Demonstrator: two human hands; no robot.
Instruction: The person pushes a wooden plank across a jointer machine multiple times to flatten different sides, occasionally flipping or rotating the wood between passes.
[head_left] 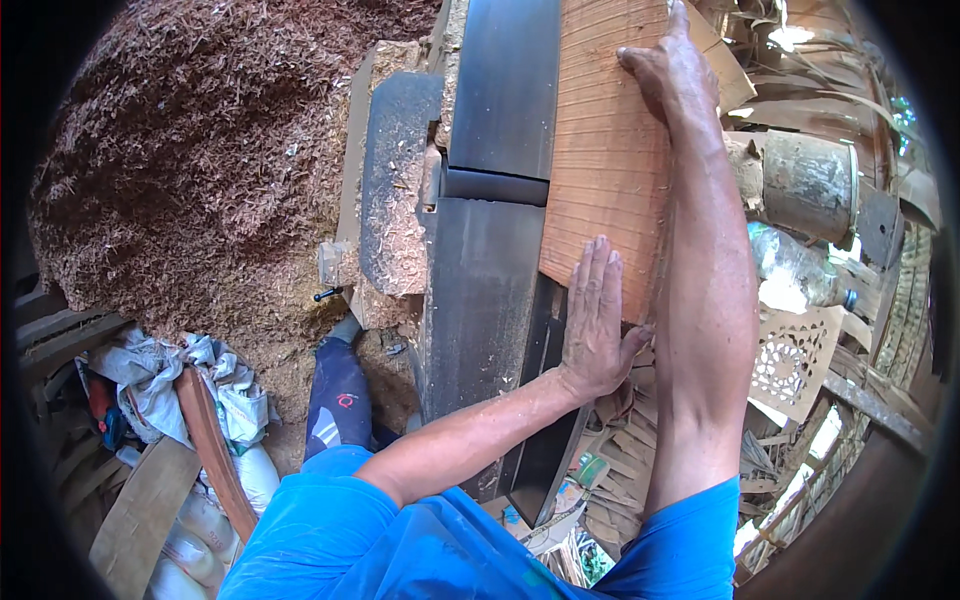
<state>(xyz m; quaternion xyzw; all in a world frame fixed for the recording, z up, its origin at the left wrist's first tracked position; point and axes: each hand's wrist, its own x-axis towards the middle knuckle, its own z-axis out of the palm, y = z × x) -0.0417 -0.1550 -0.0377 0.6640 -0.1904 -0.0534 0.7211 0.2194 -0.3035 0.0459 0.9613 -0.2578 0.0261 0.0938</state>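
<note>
A wide reddish-brown wooden board (600,140) lies on the dark metal bed of a jointer planer (485,270), along its right side. My left hand (598,335) rests flat on the board's near end, fingers stretched forward and thumb out by the near right corner. Farther along, my right hand (678,80) presses at the board's right edge, its thumb pointing left over the wood and a finger reaching forward. Its other fingers are partly hidden. Left of the board, part of the cutter slot (495,186) shows across the bed.
A large heap of wood shavings (200,170) rises at the left. A shavings-covered guard plate (398,190) sits beside the bed. To the right are a cylindrical motor (810,185), a plastic bottle (790,265) and a panel with cut-outs (795,360). Sacks and planks (145,510) lie lower left.
</note>
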